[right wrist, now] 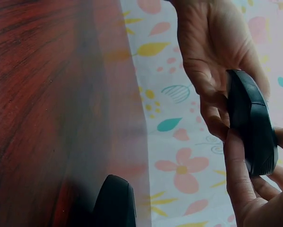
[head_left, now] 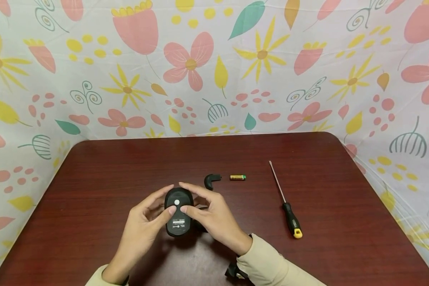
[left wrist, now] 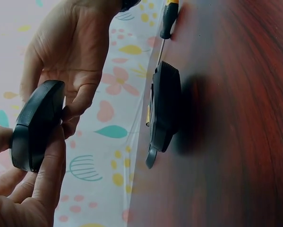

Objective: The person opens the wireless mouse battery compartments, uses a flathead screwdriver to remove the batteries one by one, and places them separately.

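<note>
Left hand (head_left: 138, 224) and right hand (head_left: 218, 216) gripped 1 black mouse (head_left: 179, 217) from opposite sides, underside facing the head camera, presumably for steadiness.

Right sleeve (head_left: 279, 264): pale beige, long, creased, plain cuff (head_left: 246, 254). Left sleeve (head_left: 101, 278): same beige, mostly out of frame. Dark band (left wrist: 128, 4) at right wrist. Fingers (head_left: 198, 190) bare.

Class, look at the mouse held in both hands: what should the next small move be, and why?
Probably turn the mouse over between the left hand and right hand to inspect its other side. Its labelled underside faces the head view, with no open battery slot visible there, while a battery lies on the table.
</note>
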`<state>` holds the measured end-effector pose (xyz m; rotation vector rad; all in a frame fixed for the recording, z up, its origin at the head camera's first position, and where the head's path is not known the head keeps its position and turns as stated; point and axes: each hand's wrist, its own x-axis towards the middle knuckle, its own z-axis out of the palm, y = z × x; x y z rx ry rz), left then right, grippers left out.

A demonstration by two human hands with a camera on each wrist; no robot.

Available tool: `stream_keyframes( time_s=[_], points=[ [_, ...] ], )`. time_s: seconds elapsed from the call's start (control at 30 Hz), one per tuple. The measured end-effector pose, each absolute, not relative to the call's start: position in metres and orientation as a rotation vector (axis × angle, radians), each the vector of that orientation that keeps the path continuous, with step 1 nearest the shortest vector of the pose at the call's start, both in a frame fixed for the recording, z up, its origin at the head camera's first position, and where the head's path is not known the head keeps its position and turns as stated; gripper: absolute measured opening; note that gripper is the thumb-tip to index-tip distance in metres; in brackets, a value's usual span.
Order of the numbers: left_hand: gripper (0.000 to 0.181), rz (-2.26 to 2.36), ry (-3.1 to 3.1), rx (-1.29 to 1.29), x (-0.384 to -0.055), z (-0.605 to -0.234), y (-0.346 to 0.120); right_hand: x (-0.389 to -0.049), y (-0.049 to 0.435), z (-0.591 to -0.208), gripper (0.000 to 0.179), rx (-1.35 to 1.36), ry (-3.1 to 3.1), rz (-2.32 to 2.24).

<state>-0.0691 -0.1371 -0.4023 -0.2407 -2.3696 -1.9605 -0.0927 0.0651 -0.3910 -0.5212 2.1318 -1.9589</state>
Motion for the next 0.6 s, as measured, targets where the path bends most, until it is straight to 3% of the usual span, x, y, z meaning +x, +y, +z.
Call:
stream_keyframes(
  time_s=[0.6],
  points=[
    [0.049, -1.996, -2.354, -0.184, -0.0666, -0.4014, -0.1295, -0.0924, 0.0686, -0.3943, 0.049, -0.568, 2.146, -1.989]
  ],
)
